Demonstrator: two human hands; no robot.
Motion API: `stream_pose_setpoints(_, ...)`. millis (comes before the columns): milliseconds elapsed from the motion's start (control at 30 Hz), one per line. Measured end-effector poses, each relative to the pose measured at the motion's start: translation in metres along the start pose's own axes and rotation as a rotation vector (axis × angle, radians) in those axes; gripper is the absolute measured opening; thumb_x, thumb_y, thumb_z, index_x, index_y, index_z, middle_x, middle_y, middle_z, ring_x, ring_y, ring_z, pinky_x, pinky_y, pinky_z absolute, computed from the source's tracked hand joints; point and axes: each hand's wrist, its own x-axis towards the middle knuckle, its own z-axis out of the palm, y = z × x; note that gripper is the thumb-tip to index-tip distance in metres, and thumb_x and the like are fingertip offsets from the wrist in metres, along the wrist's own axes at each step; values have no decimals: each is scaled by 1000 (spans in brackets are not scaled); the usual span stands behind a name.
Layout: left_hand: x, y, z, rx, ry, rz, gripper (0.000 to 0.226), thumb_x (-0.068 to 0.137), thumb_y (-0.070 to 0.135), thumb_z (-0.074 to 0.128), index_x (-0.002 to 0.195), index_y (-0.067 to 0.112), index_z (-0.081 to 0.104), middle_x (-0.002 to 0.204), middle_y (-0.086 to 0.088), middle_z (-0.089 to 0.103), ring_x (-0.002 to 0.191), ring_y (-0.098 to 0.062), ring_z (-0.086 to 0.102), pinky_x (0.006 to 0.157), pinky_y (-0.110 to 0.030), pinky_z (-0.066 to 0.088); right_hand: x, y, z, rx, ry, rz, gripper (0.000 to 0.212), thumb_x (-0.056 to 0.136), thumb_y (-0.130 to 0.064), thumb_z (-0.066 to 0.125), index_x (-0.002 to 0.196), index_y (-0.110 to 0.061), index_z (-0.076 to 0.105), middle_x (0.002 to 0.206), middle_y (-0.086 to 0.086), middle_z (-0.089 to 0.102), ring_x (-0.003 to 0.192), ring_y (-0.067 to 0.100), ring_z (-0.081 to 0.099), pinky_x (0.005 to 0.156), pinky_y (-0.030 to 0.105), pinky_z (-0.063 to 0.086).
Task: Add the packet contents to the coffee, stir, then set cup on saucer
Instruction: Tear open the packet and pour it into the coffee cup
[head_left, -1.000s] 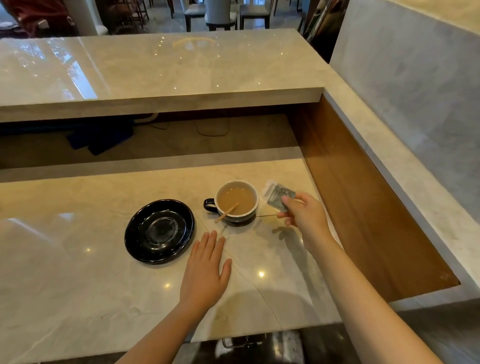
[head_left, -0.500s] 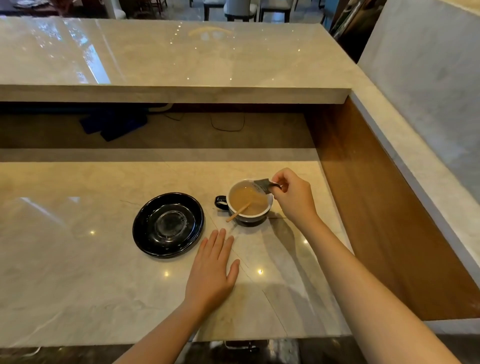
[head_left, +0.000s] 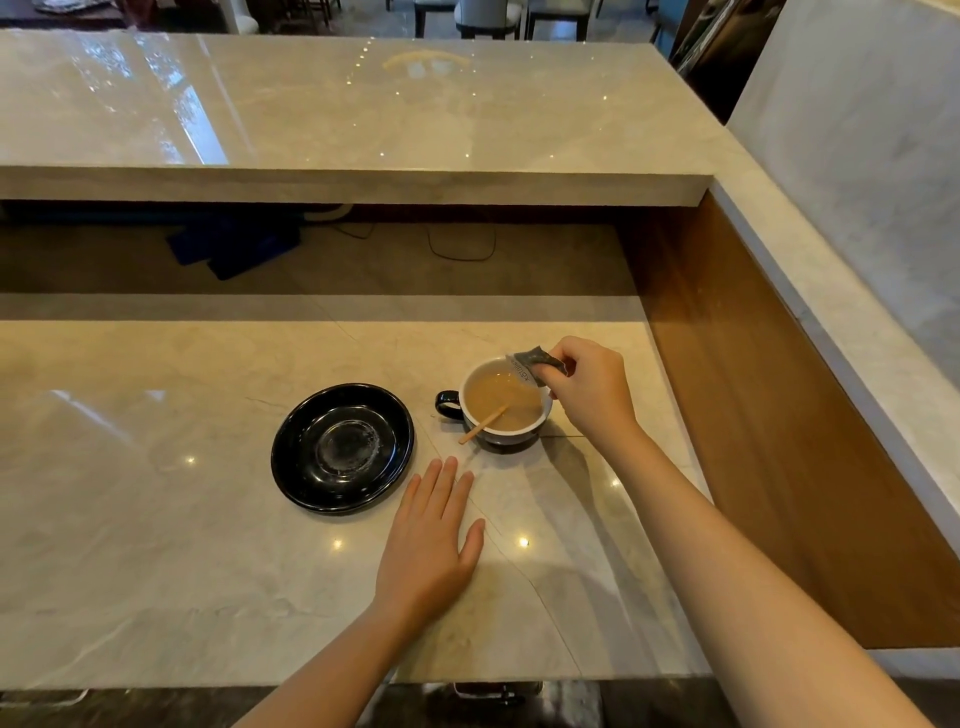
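A dark cup (head_left: 506, 439) with a white inside holds light brown coffee and stands on the marble counter, handle to the left. A wooden stir stick (head_left: 482, 425) leans in it over the near rim. My right hand (head_left: 589, 389) pinches a small grey packet (head_left: 530, 366), tipped over the cup's far right rim. A black saucer (head_left: 311, 483) with nothing on it lies to the left of the cup. My left hand (head_left: 431, 545) rests flat on the counter, fingers apart, in front of the cup and saucer.
A raised marble bar top (head_left: 363, 114) runs along the back, with a recess below it holding a dark blue bundle (head_left: 234, 249) and a cable (head_left: 462, 249). A wooden side panel (head_left: 753, 415) and a marble ledge close off the right side.
My right hand carried the packet from the counter right of the cup up over the cup's rim and tilted it. The left hand stayed flat.
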Motion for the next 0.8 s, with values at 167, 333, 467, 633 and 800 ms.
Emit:
stream_pose_setpoints(167,1,1,-2,6,-7,-2,60,91,48,26,145,26,12,152,7,-2,140,-9,-9,113,-30,-8,-1,2,2,19,3,3,11,84,-16,64,83,-5,64,79,7,64,66,14,53,51,18,37)
stream_pose_setpoints(333,0,2,-3,15,-13,-8,60,92,48,26,145,27,9,150,9,-6,139,-7,-13,112,-29,-11,0,4,3,20,5,20,10,84,-15,64,84,-5,68,81,13,70,71,24,62,60,31,50)
stream_pose_setpoints(467,0,2,-3,9,-21,-12,60,91,49,23,145,27,8,150,9,-7,139,-7,-13,111,-29,-10,1,3,6,10,10,37,13,83,-17,67,78,-5,65,74,9,61,68,21,53,50,21,35)
stream_pose_setpoints(633,0,1,-3,6,-22,-12,60,91,49,23,145,28,8,150,9,-8,138,-7,-13,111,-29,-12,1,3,5,55,17,51,13,83,-17,66,74,-10,59,75,8,59,68,19,51,50,19,31)
stream_pose_setpoints(800,1,2,-2,11,-4,-3,60,91,49,25,145,25,14,152,5,1,139,-9,-8,113,-32,-6,0,6,4,40,3,51,11,84,-14,64,90,-5,67,90,14,71,75,24,64,61,32,53)
